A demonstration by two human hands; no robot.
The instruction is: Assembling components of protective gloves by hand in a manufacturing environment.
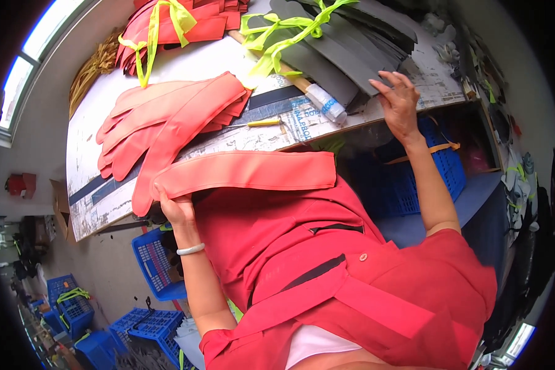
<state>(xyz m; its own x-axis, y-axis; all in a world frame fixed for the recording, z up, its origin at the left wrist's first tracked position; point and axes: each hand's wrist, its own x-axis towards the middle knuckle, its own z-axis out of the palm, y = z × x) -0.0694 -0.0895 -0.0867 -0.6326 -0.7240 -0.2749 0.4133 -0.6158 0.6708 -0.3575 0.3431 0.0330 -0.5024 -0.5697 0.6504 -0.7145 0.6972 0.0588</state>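
Coral piece is extending rightward from the left hand, along the near edge of the bench; that grip is pinching its left end. The right hand is hovering beside gray sheets, its grip standing loosely spread, empty; whether it is touching them, I cannot tell. Similar coral pieces are lying farther away.

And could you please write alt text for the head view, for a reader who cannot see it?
A person's left hand holds a coral strip at a table, while the right hand is raised, fingers spread, beside grey sheets. More coral pieces and a red bundle lie on the table.
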